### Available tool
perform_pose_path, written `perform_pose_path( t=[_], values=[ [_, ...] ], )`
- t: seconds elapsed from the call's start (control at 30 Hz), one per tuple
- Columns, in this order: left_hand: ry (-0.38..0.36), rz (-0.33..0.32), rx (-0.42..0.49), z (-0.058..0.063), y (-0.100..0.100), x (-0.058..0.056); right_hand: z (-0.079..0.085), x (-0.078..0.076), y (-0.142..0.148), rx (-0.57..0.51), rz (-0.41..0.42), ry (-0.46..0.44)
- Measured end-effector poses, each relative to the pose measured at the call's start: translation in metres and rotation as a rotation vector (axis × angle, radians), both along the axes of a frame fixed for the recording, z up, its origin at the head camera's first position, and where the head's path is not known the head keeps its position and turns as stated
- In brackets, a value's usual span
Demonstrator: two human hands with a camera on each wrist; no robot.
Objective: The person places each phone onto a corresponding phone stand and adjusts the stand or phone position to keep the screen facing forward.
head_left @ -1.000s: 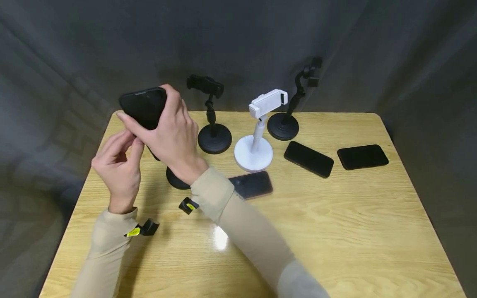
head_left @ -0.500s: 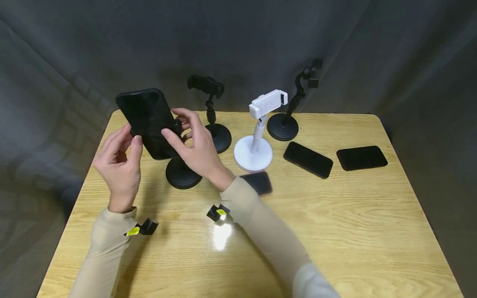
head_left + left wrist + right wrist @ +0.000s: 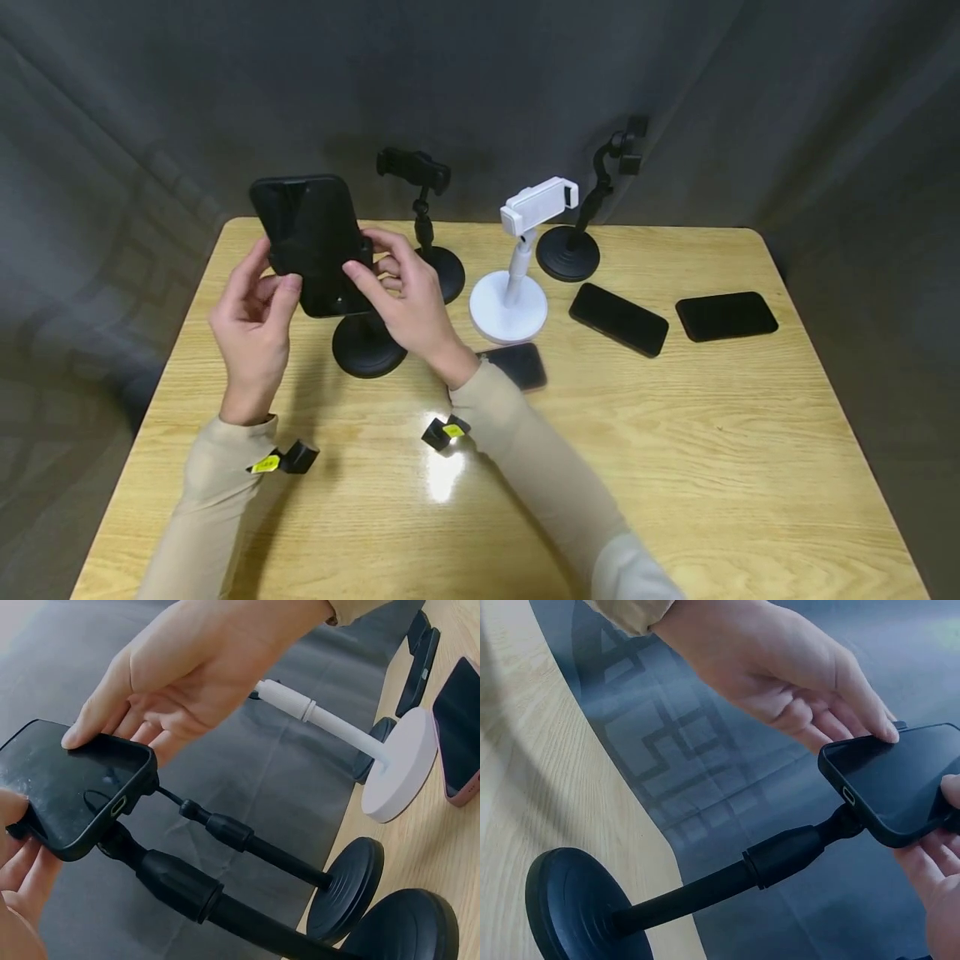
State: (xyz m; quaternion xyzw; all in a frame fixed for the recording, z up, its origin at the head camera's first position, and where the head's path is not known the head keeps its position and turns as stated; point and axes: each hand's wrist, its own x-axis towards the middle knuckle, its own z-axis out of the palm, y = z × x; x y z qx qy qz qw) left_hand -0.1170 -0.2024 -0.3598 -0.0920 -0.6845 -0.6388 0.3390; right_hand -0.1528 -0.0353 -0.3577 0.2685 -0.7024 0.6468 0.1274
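Phone [image 3: 321, 217]: flat slab, rounded corners, glossy black screen, dark matte edging, small oval port in its lower end. Raised above the counter [image 3: 675, 467], at the head of the near stand [image 3: 367, 346], screen facing the head camera, long side roughly upright. Whether the clamp behind fully seats it, cannot tell.

Left hand [image 3: 255, 333]: pinches the phone's left edge, thumb at the front, fingers curled behind. Right hand [image 3: 412, 308]: holds the opposite edge, thumb pad laid on the glass, fingers bent round the back.

Near stand: black, smooth round pole, thicker tapered collar, disc base with faint rings. Rear stand [image 3: 446, 275]: also black, similar disc, just behind the near stand, narrow clamp on top. White stand [image 3: 510, 308]: pale glossy disc, slim post, blocky tilted clamp. Bent stand [image 3: 567, 254]: black, arm kinked, ringed disc, behind the white stand.

3 more phones lie flat: 1 pink phone [image 3: 523, 367] with a rosy rim, near the white disc, partly hidden by the right arm; 2 black ones [image 3: 618, 320] farther right, well apart from the hands.

Counter: yellowish wood grain, 1 bright glare patch. Curtain [image 3: 480, 83] behind: dark grey cloth, soft folds. Sleeves [image 3: 228, 467]: beige, close-fitting.
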Motion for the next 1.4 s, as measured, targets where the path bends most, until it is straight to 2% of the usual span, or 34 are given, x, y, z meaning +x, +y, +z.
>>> perform_pose_path(
  t=[0.07,0.2,0.47,0.67,0.83,1.13,1.4],
  values=[
    [0.015,0.026,-0.031,0.005,0.004,0.002,-0.001,0.001,-0.002,0.004,-0.015,0.009],
    [0.044,0.046,-0.023,0.013,0.013,0.005,-0.002,0.002,-0.004,0.005,-0.049,0.028],
    [0.064,0.073,-0.006,0.01,0.015,0.001,-0.004,0.005,-0.005,0.0,-0.064,0.056],
    [0.122,0.16,-0.02,0.009,0.023,0.0,-0.004,0.007,-0.006,-0.012,-0.068,0.059],
    [0.135,0.222,-0.056,0.009,0.025,-0.001,-0.003,0.008,-0.008,0.002,-0.087,0.075],
    [0.094,0.151,-0.037,0.005,0.02,-0.006,-0.003,0.01,-0.011,0.008,-0.082,0.085],
    [0.095,0.151,-0.009,0.003,0.021,-0.006,-0.002,0.007,-0.008,0.051,-0.088,0.118]
  ],
)
